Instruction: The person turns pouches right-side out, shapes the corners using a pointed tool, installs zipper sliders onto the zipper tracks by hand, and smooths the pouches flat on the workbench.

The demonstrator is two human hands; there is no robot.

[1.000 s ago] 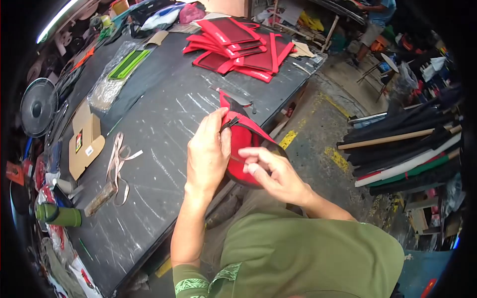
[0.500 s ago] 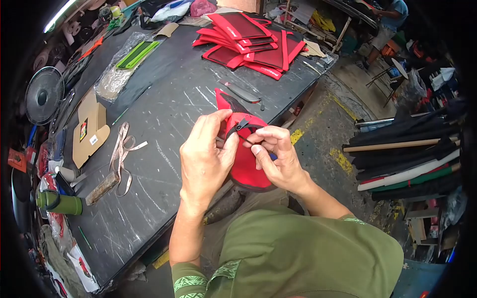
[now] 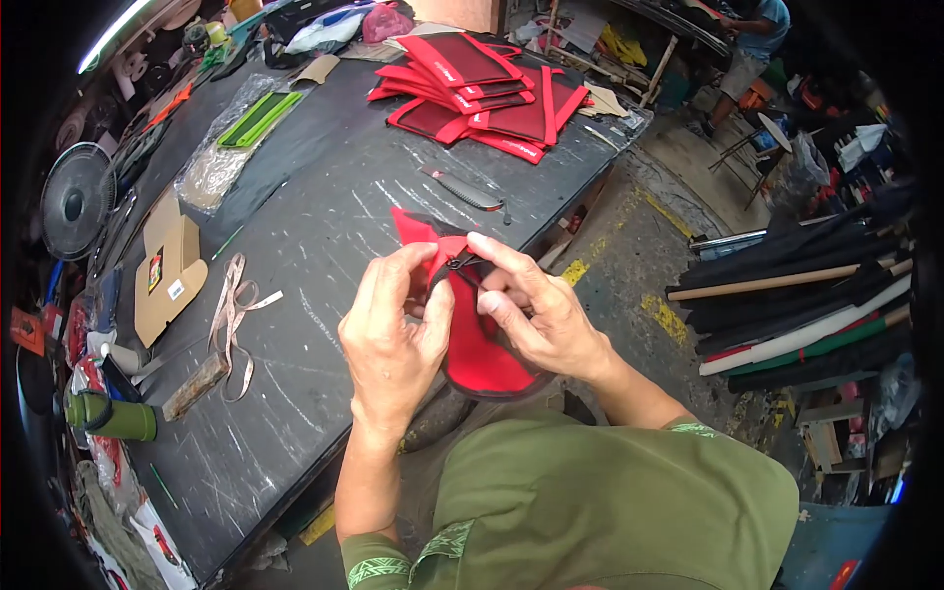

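Note:
Just past the table's near edge I hold a red fabric pouch (image 3: 480,349) with black trim and a black mesh part. My left hand (image 3: 388,329) pinches its upper edge between thumb and fingers. My right hand (image 3: 543,315) grips the opposite side of that edge, thumb and fingers bent around the cloth. A black zipper slider (image 3: 455,264) shows between the two hands; part of the black zipper tape is hidden by my fingers. Beyond the pouch, a dark-handled cutter (image 3: 467,191) lies on the table.
The dark worktable (image 3: 305,324) bears stacked red mesh pouches (image 3: 462,84), green pieces (image 3: 259,120), an opened cardboard box (image 3: 169,270) and a tape measure (image 3: 234,310). A fan (image 3: 79,200) and green bottle (image 3: 113,416) stand left. Fabric rolls (image 3: 806,315) lie right. Another person (image 3: 752,49) stands behind.
My right fingers have risen from below the zipper to the pouch's upper edge. The pouch's top has tilted left and opened out. The whole view has shifted slightly.

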